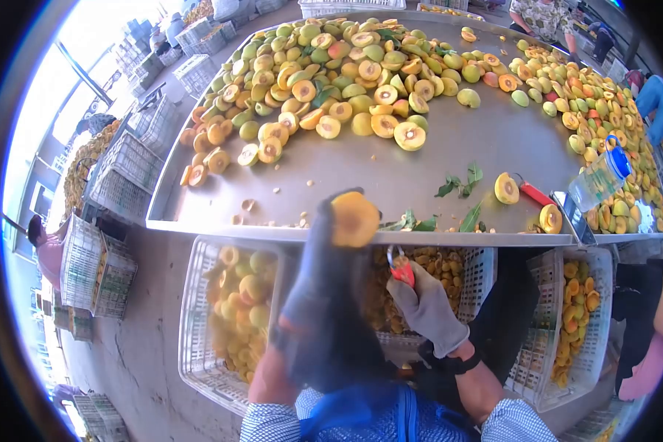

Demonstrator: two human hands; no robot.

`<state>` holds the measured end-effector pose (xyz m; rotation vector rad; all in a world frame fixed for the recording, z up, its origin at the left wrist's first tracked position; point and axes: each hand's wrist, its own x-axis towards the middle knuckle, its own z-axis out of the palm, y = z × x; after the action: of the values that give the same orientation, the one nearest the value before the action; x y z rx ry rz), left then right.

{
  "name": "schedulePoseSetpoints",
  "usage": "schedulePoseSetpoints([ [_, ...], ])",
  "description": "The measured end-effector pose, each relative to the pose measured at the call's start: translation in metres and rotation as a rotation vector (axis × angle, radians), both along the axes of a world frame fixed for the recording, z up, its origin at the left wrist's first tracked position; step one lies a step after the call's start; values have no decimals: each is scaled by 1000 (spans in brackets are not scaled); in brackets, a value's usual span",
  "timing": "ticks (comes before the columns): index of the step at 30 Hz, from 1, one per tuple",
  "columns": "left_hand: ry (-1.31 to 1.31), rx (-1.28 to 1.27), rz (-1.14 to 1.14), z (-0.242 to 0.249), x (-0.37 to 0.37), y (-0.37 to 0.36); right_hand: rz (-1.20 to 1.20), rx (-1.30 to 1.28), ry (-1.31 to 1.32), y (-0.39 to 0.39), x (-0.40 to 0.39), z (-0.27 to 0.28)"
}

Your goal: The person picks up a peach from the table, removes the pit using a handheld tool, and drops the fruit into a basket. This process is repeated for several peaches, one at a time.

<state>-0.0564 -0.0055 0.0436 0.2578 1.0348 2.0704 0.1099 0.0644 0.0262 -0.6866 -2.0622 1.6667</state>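
My left hand (318,259), in a dark glove and smeared by motion, holds up a yellow peach half (355,219) at the front edge of the metal table (464,140). My right hand (429,308) wears a grey glove. It is closed on a red-handled pitting tool (401,269) with a metal loop at its tip, apart from the fruit. Beyond my hands, a large heap of peach halves (361,103) covers the back of the table; many show brown pits or hollows on their cut faces.
Below the table edge stand a white crate (191,324) of peach halves and a middle crate (482,276) of small brownish pieces. Leaves (460,180), a red-handled tool (535,194), a phone (574,219) and a water bottle (600,179) lie to the right. Co-workers stand around.
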Motion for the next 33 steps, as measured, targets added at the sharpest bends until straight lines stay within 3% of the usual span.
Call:
schedulePoseSetpoints([
  [2,120,-31,-1,-7,21,-4,-5,213,50,-1,-4,8],
  [4,390,-135,2,-12,32,-4,-9,237,-18,-1,-7,10],
  [7,585,-126,53,-12,44,-1,-17,253,-107,-3,-6,4],
  [12,544,-280,81,-13,50,1,-45,258,-128,-12,-1,-12],
  [15,768,-422,-24,-10,41,1,25,147,-62,-14,7,-10],
  [17,750,-419,-62,-11,36,2,140,-239,-81,-16,7,0],
  [19,811,-468,-158,-9,34,2,145,-276,-36,-22,7,-6],
  [21,878,-429,-86,-12,39,2,157,-300,11,-27,11,-7],
  [22,945,-384,-14,-12,43,3,161,-545,-24,-28,14,-5],
  [23,954,-329,38,-10,48,2,167,-789,-59,-28,15,-3],
  [27,865,-289,-23,-18,49,-2,238,-775,-36,-26,18,-2],
  [29,641,-275,-166,-11,50,-3,231,-663,2,-25,19,3],
  [31,724,-217,-111,-14,47,-2,270,-645,18,-24,20,-2],
  [33,647,-189,-331,-17,36,-2,294,-636,27,-27,22,-3],
])
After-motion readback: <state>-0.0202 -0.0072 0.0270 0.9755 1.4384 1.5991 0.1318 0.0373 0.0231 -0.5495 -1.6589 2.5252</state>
